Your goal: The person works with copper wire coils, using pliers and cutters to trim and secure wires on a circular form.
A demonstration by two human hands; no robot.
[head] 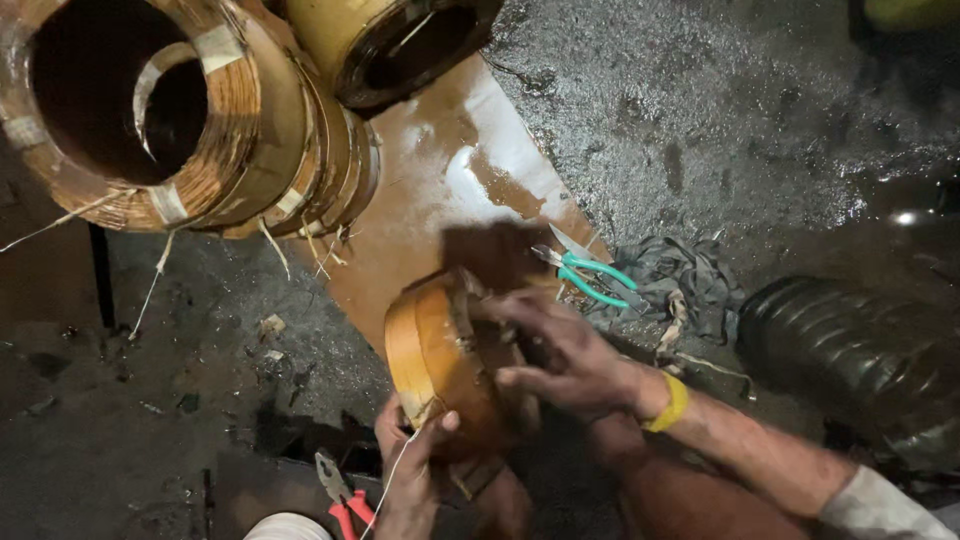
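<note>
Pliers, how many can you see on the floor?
2. The green-handled pliers lie beside the dark rag, above the right hand. The red-handled pliers lie at the bottom edge, beside the left hand. Others may be hidden.

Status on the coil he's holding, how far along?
Done: the small coil already wears orange wrap around its outer band. In hand: left hand grips its lower edge with a thin white string; right hand works the inner face. Left: hard to judge; the inner side is hidden. Green-handled pliers and red-handled pliers lie idle.
</note>
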